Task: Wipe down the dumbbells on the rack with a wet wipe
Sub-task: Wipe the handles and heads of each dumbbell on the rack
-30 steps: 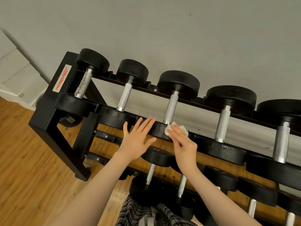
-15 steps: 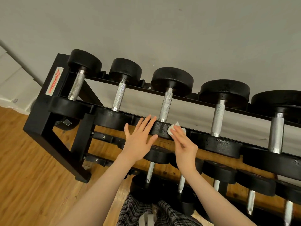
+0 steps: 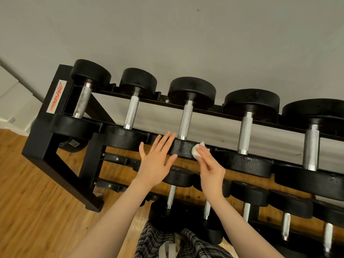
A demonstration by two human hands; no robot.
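Pressing the wet wipe point(image 3: 197, 151) against the near head of the 3rd dumbbell point(image 3: 183, 148) with your right hand point(image 3: 209, 165), fingers straight, you brace that head with your flat, empty left hand point(image 3: 156, 162), likely to stop it rolling on the rack point(image 3: 46, 146).

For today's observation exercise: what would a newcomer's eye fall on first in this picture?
Two bare hands meet mid-frame at the near head of the third dumbbell on the top row: the right hand presses a white wet wipe on it, the left hand rests flat beside it. Black dumbbells line the black rack against a grey wall.
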